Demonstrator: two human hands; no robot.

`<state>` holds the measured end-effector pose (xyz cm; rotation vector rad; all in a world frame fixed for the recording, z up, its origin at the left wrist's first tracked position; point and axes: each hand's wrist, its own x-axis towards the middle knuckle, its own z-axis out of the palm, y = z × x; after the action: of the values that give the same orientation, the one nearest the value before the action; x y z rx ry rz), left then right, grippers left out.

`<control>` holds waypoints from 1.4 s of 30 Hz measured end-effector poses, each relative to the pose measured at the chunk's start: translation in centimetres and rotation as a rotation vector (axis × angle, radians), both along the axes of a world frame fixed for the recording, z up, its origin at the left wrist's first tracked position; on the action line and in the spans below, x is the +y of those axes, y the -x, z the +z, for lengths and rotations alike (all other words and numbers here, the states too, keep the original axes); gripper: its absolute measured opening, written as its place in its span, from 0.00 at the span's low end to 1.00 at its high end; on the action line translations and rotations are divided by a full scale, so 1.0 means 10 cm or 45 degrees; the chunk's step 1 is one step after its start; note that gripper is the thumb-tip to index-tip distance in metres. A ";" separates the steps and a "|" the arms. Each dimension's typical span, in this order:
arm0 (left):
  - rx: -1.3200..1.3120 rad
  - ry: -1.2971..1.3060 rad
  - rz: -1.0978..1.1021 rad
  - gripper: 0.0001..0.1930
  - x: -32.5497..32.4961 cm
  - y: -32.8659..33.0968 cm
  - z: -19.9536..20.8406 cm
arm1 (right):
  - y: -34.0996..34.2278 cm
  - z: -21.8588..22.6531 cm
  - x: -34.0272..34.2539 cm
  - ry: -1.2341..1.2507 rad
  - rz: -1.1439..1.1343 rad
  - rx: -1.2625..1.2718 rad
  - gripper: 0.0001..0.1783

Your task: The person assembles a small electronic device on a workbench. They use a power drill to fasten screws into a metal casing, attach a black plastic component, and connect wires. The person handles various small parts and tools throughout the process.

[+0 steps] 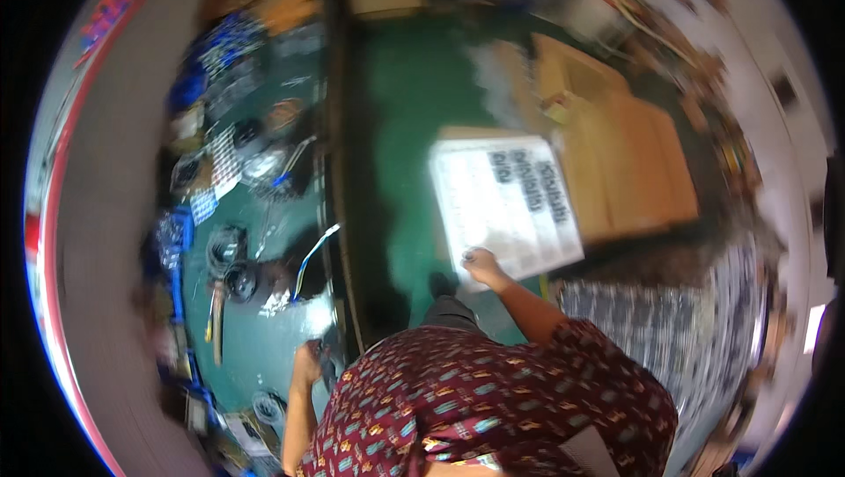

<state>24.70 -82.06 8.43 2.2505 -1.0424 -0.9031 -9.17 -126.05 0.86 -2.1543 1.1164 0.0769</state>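
My right hand [485, 269] is closed over the near left part of a white tray [462, 213]. A small dark piece shows at its fingertips, too blurred to name. Rows of dark looped parts [537, 182] fill the tray's far right portion. Low beside the workbench [264, 301] edge, my left hand [307, 363] looks closed, next to a dark object [329, 370] that I cannot make out. On the bench near it, a cable with a white tip [310, 257] sticks up past the edge.
Coils of black cable [227, 248] and a wooden-handled tool [216, 327] lie on the bench. Blue bins [180, 231] line its far left side. A large cardboard box [629, 160] stands right of the tray, with stacked grey-and-white material [634, 319] nearer. Green floor [396, 125] runs between.
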 end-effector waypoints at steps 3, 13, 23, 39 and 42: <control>0.028 0.011 -0.171 0.11 -0.01 -0.01 -0.14 | -0.04 -0.04 -0.24 0.075 -0.302 -0.128 0.18; 0.676 -0.336 0.111 0.09 -0.95 0.36 0.47 | 1.15 -0.78 -1.50 0.225 -0.945 0.027 0.23; 0.816 -0.284 0.519 0.14 -1.56 0.82 0.59 | 0.66 -0.61 -2.50 0.292 -0.585 -0.046 0.15; 0.829 -0.297 0.564 0.15 -1.66 1.17 0.58 | -0.01 -0.89 -3.18 -0.375 -0.283 0.580 0.32; 0.811 -0.291 0.527 0.15 -1.70 1.14 0.63 | 0.11 -1.44 -3.27 -0.534 -0.840 0.313 0.42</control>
<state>13.28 -99.07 14.73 2.0045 -0.1903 -1.4554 -10.24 -158.74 -13.50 -1.3598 1.7264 0.2536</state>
